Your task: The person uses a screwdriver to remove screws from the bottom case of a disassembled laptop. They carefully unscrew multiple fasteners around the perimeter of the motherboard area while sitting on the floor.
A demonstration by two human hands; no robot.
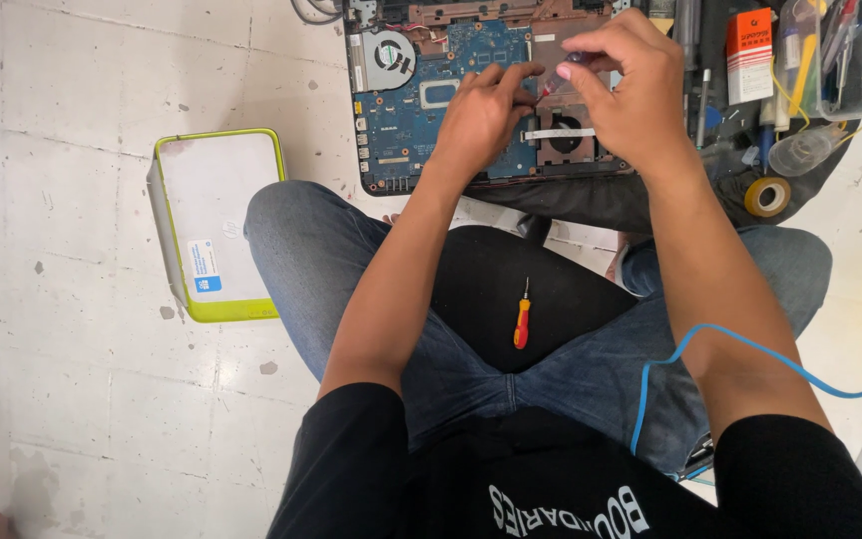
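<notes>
Landmark: I took the opened laptop (471, 100) on the floor ahead of my knees as my reference; its blue board (471, 60) and fan (388, 55) lay bare.

Left hand: my left hand (486, 110) rested on the laptop's middle, over the right edge of the board, fingers curled narrow and pointing right. I could not tell whether they pinched anything.

Right hand: my right hand (631, 85) hovered over the laptop's right half, thumb and fingers closed on a small tool (563, 75) with a clear, reddish handle.

Tool axis: the tool ran on a slant, handle up and right in my grip, its working end down and left toward my left fingertips; the tip itself was hidden.

Key relation: the two sets of fingertips nearly met over one spot just right of the board, above the white strip (559, 133). The left hand lay lower and nearer that spot; the right came in from above and to the right.

Spare driver: a red and yellow screwdriver (522, 317) lay on the black surface between my knees, well on the near side of the laptop, long axis pointing toward it, untouched.

Elsewhere: a lime-edged white box (216, 225) lay left of the laptop; a tape roll (767, 196) and parts clutter sat to its right.
</notes>
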